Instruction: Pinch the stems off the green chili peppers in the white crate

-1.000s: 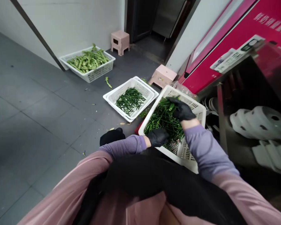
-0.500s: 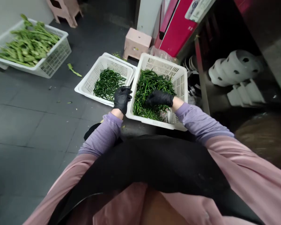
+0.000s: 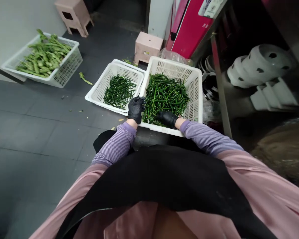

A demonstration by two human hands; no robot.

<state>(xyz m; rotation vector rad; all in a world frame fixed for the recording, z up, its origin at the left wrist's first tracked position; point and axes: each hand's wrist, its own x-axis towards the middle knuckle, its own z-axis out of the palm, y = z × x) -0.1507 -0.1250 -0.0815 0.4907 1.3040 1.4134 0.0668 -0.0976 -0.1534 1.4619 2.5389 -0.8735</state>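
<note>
The larger white plastic basket (image 3: 161, 128) before me holds a heap of long, thin green chili peppers (image 3: 168, 91). At its left edge my left hand (image 3: 136, 109), in a black glove, is closed with curled fingers; whatever lies in them is too small to make out. My right hand (image 3: 167, 119), gloved the same way, reaches into the near side of the heap, its fingertips hidden among the peppers. Left of this basket, touching it, a smaller white basket (image 3: 96, 94) has a lower layer of dark green chili peppers (image 3: 119, 91).
Further left, a white basket (image 3: 73, 61) is piled with thick green stalks (image 3: 43, 56). A stalk piece (image 3: 85, 79) lies on the dark tiled floor (image 3: 40, 132). Behind are a pink stool (image 3: 148, 44) and another stool (image 3: 73, 15). White containers (image 3: 261, 66) sit on the right shelf.
My right hand has moved toward the near rim and lower into the peppers. My left hand has come against the larger basket's left edge. The whole view has shifted slightly.
</note>
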